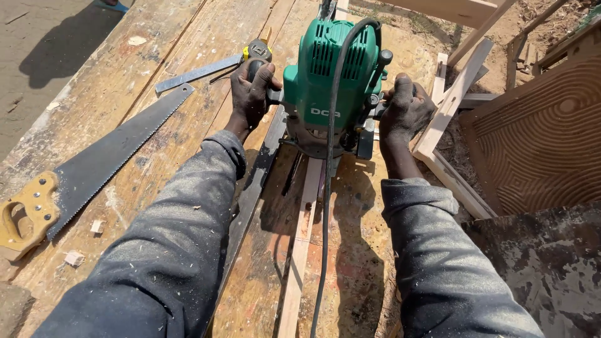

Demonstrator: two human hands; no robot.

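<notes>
Workbench (156,56) of rough, sawdust-covered planks fills most of the view, lit by hard sun. Carved wooden panel (538,138) with concentric groove patterns is leaned at the right edge, off the bench. Pale timber frame pieces (452,100) are stacked between the panel and the bench.

Green electric router (332,75) is stood upright near the top centre of the bench, its base set on a narrow pale wood strip (300,244) that runs lengthwise toward the camera. Black power cord (325,206) is looped over the router's top and trails down along the strip to the bottom edge. A dark flat bar (253,181) is laid just left of the strip, parallel to it, partly hidden under the left sleeve.

Handsaw (103,159) with a yellowish handle is laid diagonally on the left of the bench, well apart from the router. A steel ruler (197,73) is laid above the saw tip, and a yellow-black tape measure (258,49) is seen just behind the left hand. Small wood offcuts (75,258) are scattered near the saw handle.

Left hand (250,94) is closed around the router's left side handle. Right hand (405,109) is closed around the right side handle; the knob itself is mostly hidden by the fingers. Both forearms are covered by dusty grey sleeves.
</notes>
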